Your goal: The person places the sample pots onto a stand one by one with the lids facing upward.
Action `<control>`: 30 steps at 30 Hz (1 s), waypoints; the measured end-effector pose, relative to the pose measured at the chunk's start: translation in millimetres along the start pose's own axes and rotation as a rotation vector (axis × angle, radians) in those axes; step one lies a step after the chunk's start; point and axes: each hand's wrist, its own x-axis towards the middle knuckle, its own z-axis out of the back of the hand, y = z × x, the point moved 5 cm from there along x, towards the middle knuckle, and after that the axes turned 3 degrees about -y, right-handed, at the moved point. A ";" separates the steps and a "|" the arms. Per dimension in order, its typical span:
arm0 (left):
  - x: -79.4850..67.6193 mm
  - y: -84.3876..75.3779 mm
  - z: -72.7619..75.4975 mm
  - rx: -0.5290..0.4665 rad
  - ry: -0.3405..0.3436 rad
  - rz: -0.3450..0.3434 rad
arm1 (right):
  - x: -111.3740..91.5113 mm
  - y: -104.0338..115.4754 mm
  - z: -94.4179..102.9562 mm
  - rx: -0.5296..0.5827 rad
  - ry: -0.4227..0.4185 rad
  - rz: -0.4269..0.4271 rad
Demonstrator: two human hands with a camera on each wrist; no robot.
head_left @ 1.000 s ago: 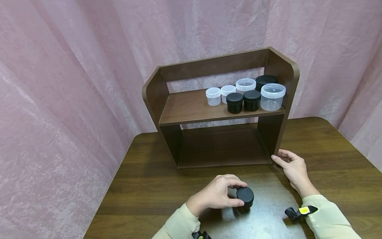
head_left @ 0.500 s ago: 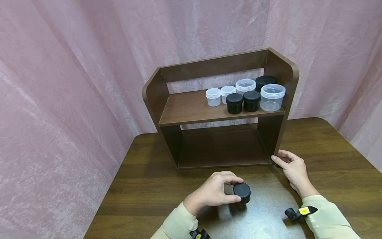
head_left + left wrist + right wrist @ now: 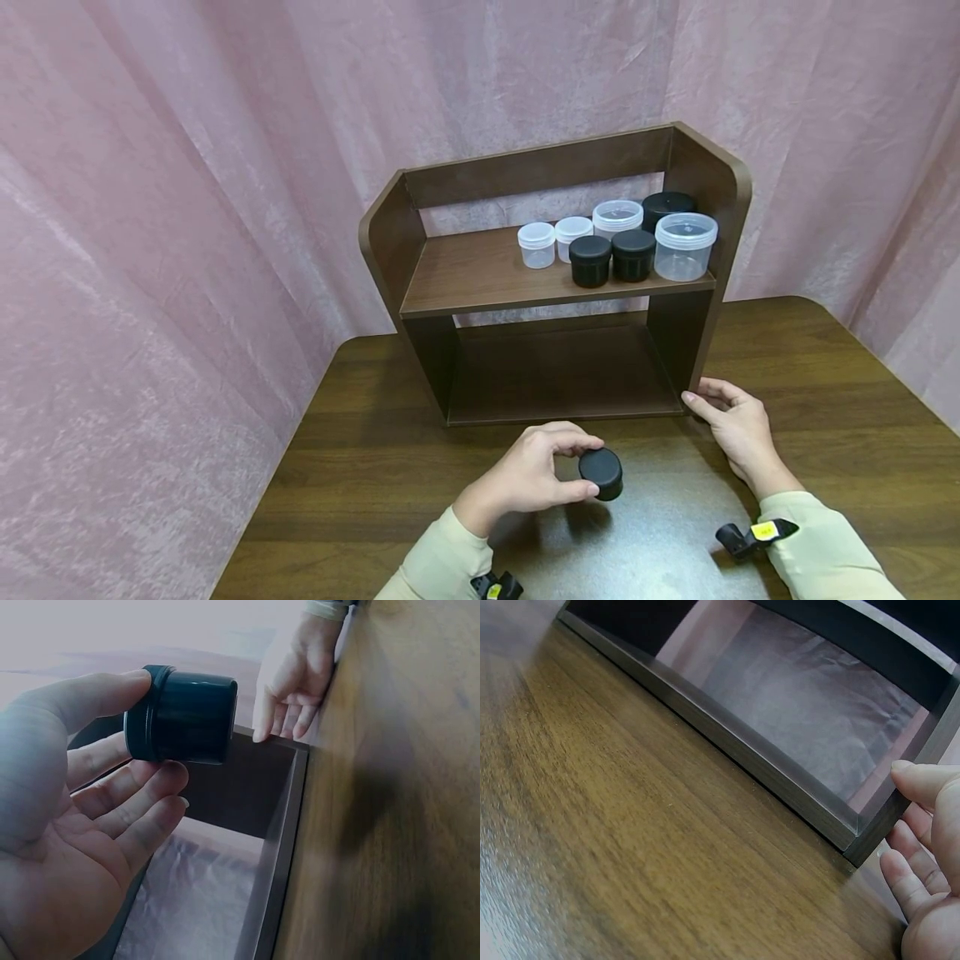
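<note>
My left hand (image 3: 521, 475) pinches a small black screw-lid jar (image 3: 601, 473) between thumb and fingers, above the table in front of the wooden shelf (image 3: 480, 300). In the left wrist view the thumb lies on the lid of the jar (image 3: 196, 716), whose side is smooth and glossy. At the shelf's lower right front corner, my right hand (image 3: 738, 429) grips the side panel. The right wrist view has the thumb of that hand (image 3: 937, 840) at the panel's front edge (image 3: 900, 814), fingers along its outer side.
On the upper board, toward the right, stand clear jars (image 3: 537, 246) and black jars (image 3: 590, 262), several in all, close together. The lower compartment (image 3: 555, 367) is open at the front. Brown table (image 3: 337, 500) lies under everything; a pink curtain (image 3: 225, 208) hangs behind.
My left hand has moved the black jar a little leftward and toward the shelf, up off the table. The right hand keeps its place on the side panel.
</note>
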 end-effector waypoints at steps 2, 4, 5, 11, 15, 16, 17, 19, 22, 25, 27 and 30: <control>0.0 0.0 1.1 0.007 -0.006 -0.006 | -0.2 0.1 0.0 -0.003 0.000 -0.001; 0.1 0.0 2.2 0.009 -0.012 -0.011 | -0.5 0.6 0.1 -0.007 0.000 -0.001; 0.1 -0.1 2.5 0.009 -0.013 -0.012 | -0.6 0.8 0.2 -0.008 0.000 -0.002; 0.2 0.1 3.5 0.003 -0.020 -0.016 | -0.9 0.8 0.3 -0.008 0.002 -0.003; 0.2 -0.3 5.2 -0.004 -0.032 -0.019 | -0.8 0.5 0.2 -0.009 0.003 -0.001; 0.2 -0.4 6.0 -0.012 -0.035 -0.017 | -0.7 0.4 0.1 -0.009 0.003 0.000; 0.1 -0.4 6.6 -0.021 -0.038 -0.013 | -0.5 0.4 0.0 -0.006 0.002 0.000; -0.3 -0.8 8.2 -0.020 -0.046 -0.014 | -0.3 0.2 -0.3 -0.001 0.002 -0.002; -0.7 -1.5 10.9 -0.027 -0.059 -0.015 | -0.2 0.1 -0.5 0.005 0.000 -0.004; -0.7 -2.4 13.4 -0.017 -0.074 -0.030 | -0.3 0.2 -0.5 0.004 -0.001 -0.005; -0.5 -3.0 15.1 -0.028 -0.084 -0.033 | -0.4 0.4 -0.4 0.001 -0.001 -0.004; -0.2 -3.6 17.5 -0.045 -0.100 -0.028 | -0.3 0.8 -0.4 0.001 -0.004 -0.002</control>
